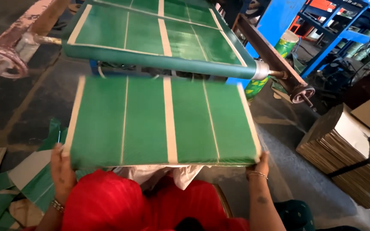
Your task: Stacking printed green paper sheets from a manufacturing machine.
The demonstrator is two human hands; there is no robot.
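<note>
A stack of green printed sheets (163, 122) with cream stripes lies flat in front of me, held up by both hands. My left hand (61, 171) grips its near left corner. My right hand (258, 164) grips the near right corner. Just beyond the stack, a roller (159, 62) carries a matching green printed web (150, 30) that slopes away from me. My red garment (120, 205) fills the bottom of the view under the stack.
Loose green offcuts (5, 192) lie on the floor at the left. A strapped bundle of brown cardboard sheets (347, 154) stands at the right. Blue racking (343, 25) and a printed roll (275, 60) stand behind. A metal shaft end (5, 60) sticks out at the upper left.
</note>
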